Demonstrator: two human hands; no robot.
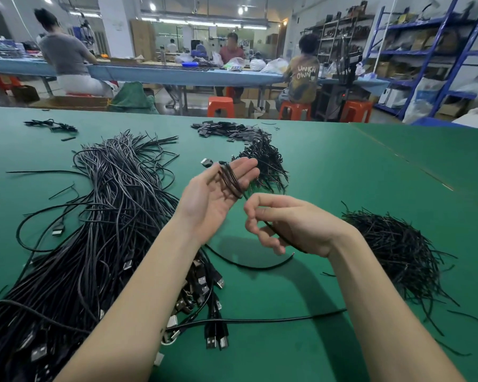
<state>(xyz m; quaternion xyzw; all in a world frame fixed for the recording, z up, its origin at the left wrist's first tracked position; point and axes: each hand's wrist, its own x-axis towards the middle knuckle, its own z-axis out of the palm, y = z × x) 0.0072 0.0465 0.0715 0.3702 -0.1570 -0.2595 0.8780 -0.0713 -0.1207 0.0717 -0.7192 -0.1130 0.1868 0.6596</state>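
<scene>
My left hand is raised palm up over the green table, its fingers nearly straight. Several turns of a black cable lie looped across those fingers, and a metal USB plug sticks out past the fingertips. My right hand sits just right of and below it, fingers curled, pinching the same cable's loose run, which passes through the fist. The cable's free end curves down onto the table beneath both wrists.
A big heap of black USB cables covers the table's left side. Piles of short black ties lie at right and centre back, with small black tabs beyond. People sit on orange stools at a far bench.
</scene>
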